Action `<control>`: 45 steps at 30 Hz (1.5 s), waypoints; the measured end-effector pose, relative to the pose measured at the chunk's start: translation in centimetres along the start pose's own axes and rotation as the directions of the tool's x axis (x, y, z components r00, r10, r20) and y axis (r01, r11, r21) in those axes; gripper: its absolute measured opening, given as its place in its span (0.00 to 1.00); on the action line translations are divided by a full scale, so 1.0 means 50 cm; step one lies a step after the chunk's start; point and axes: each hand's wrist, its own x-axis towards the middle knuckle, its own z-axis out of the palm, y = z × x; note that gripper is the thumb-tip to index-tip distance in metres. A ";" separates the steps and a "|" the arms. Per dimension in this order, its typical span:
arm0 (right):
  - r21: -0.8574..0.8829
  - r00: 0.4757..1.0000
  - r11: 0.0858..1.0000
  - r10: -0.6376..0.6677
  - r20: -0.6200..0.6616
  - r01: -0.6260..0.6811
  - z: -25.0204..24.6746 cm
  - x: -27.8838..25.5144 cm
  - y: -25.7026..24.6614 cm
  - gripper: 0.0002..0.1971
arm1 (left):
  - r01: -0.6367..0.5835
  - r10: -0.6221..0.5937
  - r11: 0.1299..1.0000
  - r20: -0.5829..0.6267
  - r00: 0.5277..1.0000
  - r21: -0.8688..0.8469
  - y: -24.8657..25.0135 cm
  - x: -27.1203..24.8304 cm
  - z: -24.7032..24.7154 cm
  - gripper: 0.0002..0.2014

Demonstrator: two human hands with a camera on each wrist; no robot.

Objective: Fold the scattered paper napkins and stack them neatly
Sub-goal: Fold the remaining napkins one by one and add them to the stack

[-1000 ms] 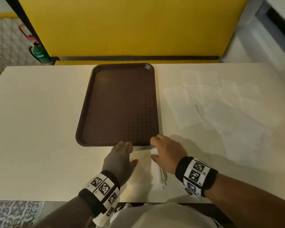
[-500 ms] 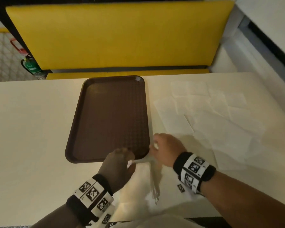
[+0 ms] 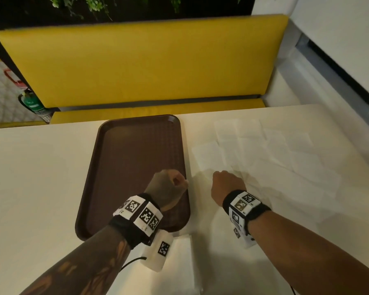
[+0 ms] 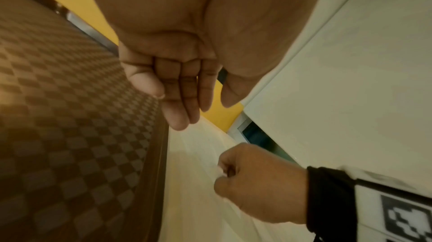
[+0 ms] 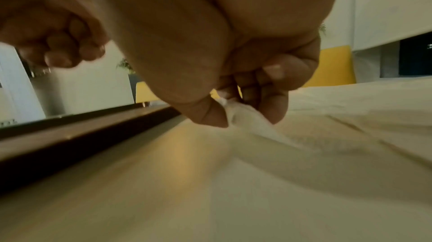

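Nearest the camera there's a pale napkin (image 3: 179,258) lying flat on the tabletop (image 3: 30,188), right at the near edge between the two forearms, with its long axis running near to far. Both wrists wear black bands with white marker tags.

A bit farther in, the left hand (image 3: 168,186) hangs over the near right corner of the brown tray (image 3: 124,158). The left wrist view shows its fingers (image 4: 180,98) only loosely bent, thumb apart, so that grip is slack and holds nothing.

Just right of the tray is the right hand (image 3: 227,183), and its grip is a tight pinch: in the right wrist view the thumb and fingertips (image 5: 273,111) are closed on a raised corner of a white napkin sheet (image 5: 247,116). The pinched corner points up into the hand, and the rest of the sheet slopes down to the tabletop. Can't really tell where that sheet ends, since it blends with the ones around it.

Farther out on the right, the scattered napkins (image 3: 275,152) lie flat and overlapping, edges at mixed angles, from the hand to the far edge.

The tray itself runs long near to far. Beyond the tabletop sits a yellow bench seat (image 3: 136,64), with green leaves (image 3: 90,5) above it.
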 end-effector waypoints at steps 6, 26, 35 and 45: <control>0.125 0.976 0.979 -0.142 -0.167 0.164 -0.055 -0.063 -0.042 0.09 | 0.334 -0.268 0.817 0.202 0.942 -0.470 0.017 0.036 0.029 0.20; 0.804 0.981 0.570 -0.024 -0.190 0.169 -0.164 -0.103 0.053 0.19 | 0.084 0.075 0.425 0.127 0.989 -0.901 0.087 -0.001 -0.055 0.15; 0.904 0.944 0.278 -0.152 -0.293 0.326 -0.188 -0.087 0.048 0.05 | -0.073 0.146 0.495 0.001 0.989 -0.866 0.091 0.011 -0.091 0.12; 0.939 0.947 0.124 -0.074 -0.312 0.319 -0.187 -0.064 0.058 0.12 | -0.109 0.138 0.408 -0.057 0.989 -0.906 0.098 0.018 -0.096 0.09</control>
